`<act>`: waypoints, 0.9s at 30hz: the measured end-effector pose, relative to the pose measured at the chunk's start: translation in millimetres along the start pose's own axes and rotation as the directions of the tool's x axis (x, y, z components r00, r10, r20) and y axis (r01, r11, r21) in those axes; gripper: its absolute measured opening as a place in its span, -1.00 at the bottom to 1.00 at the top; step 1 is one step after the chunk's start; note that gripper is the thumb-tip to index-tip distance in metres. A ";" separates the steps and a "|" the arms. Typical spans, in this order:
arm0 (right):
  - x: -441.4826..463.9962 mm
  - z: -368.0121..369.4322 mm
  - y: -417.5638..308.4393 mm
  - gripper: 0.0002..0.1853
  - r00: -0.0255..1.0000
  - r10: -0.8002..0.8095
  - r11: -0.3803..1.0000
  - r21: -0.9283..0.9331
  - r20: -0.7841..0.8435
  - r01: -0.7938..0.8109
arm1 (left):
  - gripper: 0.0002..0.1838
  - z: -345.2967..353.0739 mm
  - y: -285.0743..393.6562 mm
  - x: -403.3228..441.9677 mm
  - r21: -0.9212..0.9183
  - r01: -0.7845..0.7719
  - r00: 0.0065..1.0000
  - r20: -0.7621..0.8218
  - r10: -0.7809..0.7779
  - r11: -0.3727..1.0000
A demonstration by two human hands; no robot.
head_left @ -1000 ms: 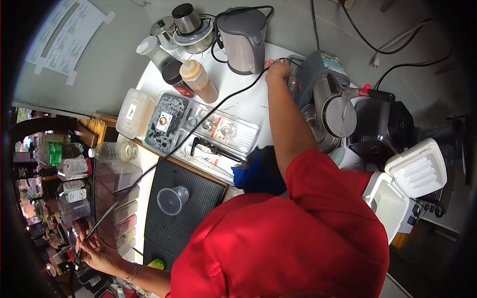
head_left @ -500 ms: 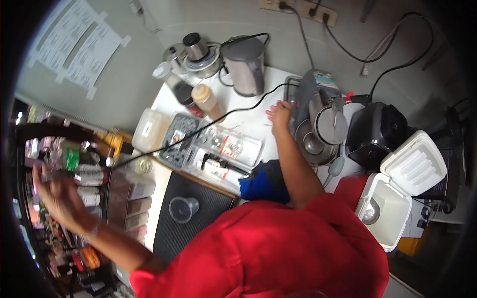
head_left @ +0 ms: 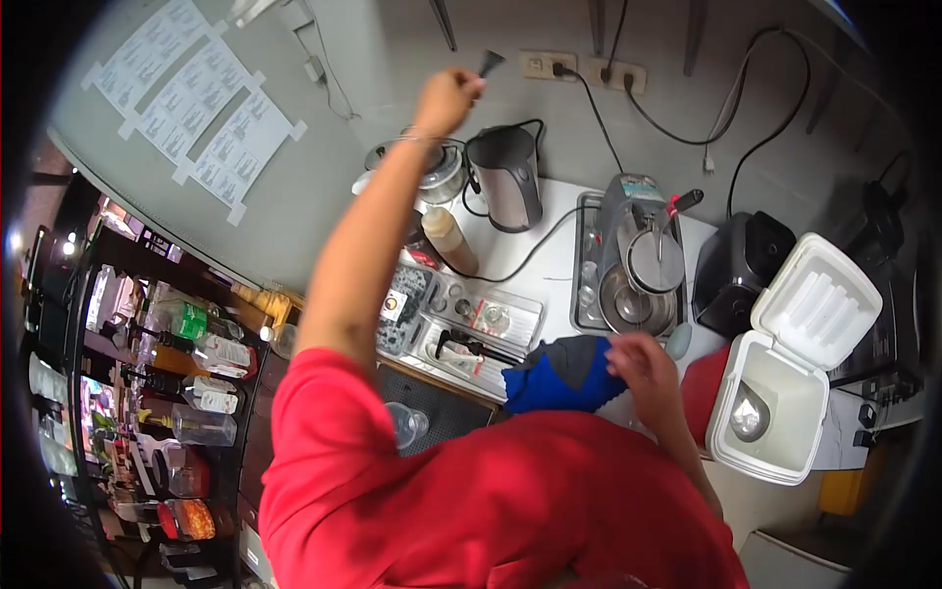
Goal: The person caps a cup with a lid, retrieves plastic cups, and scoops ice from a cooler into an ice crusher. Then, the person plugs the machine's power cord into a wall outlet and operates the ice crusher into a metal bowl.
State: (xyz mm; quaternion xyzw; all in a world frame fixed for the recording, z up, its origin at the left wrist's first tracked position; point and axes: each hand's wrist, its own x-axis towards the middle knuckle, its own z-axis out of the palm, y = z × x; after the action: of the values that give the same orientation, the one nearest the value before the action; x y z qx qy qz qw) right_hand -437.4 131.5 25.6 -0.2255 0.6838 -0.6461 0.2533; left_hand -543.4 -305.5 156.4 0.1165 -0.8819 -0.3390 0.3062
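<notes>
Raised from the lower left, the left hand point(head_left: 446, 101) has swung up in front of the wall, and the right hand point(head_left: 648, 371) has drawn back from beside the gray machine point(head_left: 636, 188) toward the near edge of the desk point(head_left: 505, 253). From where I stand, the left fingers are pinched closed around a black plug point(head_left: 491, 64), which is beyond the desk's far edge, just left of the wall outlet point(head_left: 535, 65) and apart from it. Its black cord point(head_left: 515, 273), stretched taut across the desk earlier, now hangs in a slack curve from the machine and passes behind the left forearm. The right fingers are loosely curled over the end of a blue cloth point(head_left: 554, 378) at the near edge; I can't tell whether they touch or grip it. Toward the desk's right side, the machine stands on a dark tray point(head_left: 576, 265) beside a steel bowl point(head_left: 633, 304). A kettle point(head_left: 508, 187) stands upright near the far edge, with a sauce bottle point(head_left: 449, 240) to its left.
</notes>
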 end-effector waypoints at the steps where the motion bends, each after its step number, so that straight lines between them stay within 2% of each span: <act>1: -20.8 -8.6 -15.0 -0.80 0.996 -0.060 0.995 -0.082 -0.071 0.054 | -0.74 20.1 2.3 9.2 0.112 0.040 0.999 -0.019 -0.038 0.993; 2: -40.6 -16.8 -24.8 -0.82 0.982 -0.126 0.981 -0.167 -0.138 0.102 | -0.73 41.3 -12.7 23.0 0.230 -0.016 0.997 -0.075 0.034 0.973; 4: -80.2 -43.4 -19.0 -0.84 0.924 -0.189 0.949 -0.304 -0.331 0.085 | -0.71 75.6 -22.9 39.5 0.287 0.053 0.990 -0.139 -0.013 0.956; 5: -91.6 -46.0 -31.7 -0.84 0.842 -0.367 0.855 -0.500 -0.396 0.137 | -0.71 88.1 -32.5 46.4 0.287 0.047 0.989 -0.147 -0.005 0.957; 6: -104.0 -59.7 -23.4 -0.85 0.769 -0.476 0.741 -0.666 -0.428 0.088 | -0.72 99.2 -41.3 54.2 0.312 0.079 0.991 -0.128 -0.040 0.947; 8: -130.4 -75.7 -5.6 -0.84 0.658 -0.374 0.819 -0.565 -0.654 -0.096 | -0.72 112.3 -41.5 64.1 0.331 0.111 0.990 -0.116 -0.076 0.937; 10: -156.7 -96.8 8.7 -0.83 0.611 -0.223 0.872 -0.436 -0.759 -0.224 | -0.74 121.4 -36.7 65.7 0.339 0.211 0.973 -0.166 -0.163 0.917; 11: -166.4 -103.9 18.1 -0.83 0.614 -0.224 0.869 -0.440 -0.757 -0.225 | -0.74 125.4 -36.5 70.2 0.337 0.215 0.972 -0.168 -0.167 0.917; 14: -181.4 -110.0 38.0 -0.79 0.527 -0.261 0.834 -0.463 -0.809 -0.298 | -0.74 136.2 -41.3 80.8 0.391 0.245 0.964 -0.195 -0.180 0.887; 18: -188.0 -107.7 55.0 -0.80 0.517 -0.263 0.803 -0.482 -0.814 -0.350 | -0.74 143.4 -48.2 94.6 0.433 0.254 0.961 -0.216 -0.174 0.865; 21: -190.9 -112.5 66.7 -0.82 0.553 -0.224 0.797 -0.477 -0.803 -0.370 | -0.76 137.4 -40.5 90.4 0.478 0.279 0.957 -0.210 -0.200 0.833; 23: -181.0 -107.6 65.5 -0.81 0.507 -0.321 0.837 -0.491 -0.800 -0.244 | -0.76 133.4 -36.4 89.9 0.496 0.302 0.952 -0.195 -0.234 0.814; 27: -180.5 -114.6 62.9 -0.81 0.548 -0.322 0.799 -0.532 -0.772 -0.280 | -0.75 134.7 -37.5 92.7 0.526 0.279 0.959 -0.197 -0.204 0.803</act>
State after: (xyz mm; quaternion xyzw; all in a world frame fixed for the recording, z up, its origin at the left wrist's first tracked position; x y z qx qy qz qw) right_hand -370.3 338.3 -23.0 0.0331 0.8833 -0.4244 -0.1965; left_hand -699.8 -300.8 95.5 0.3328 -0.8977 -0.1000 0.2709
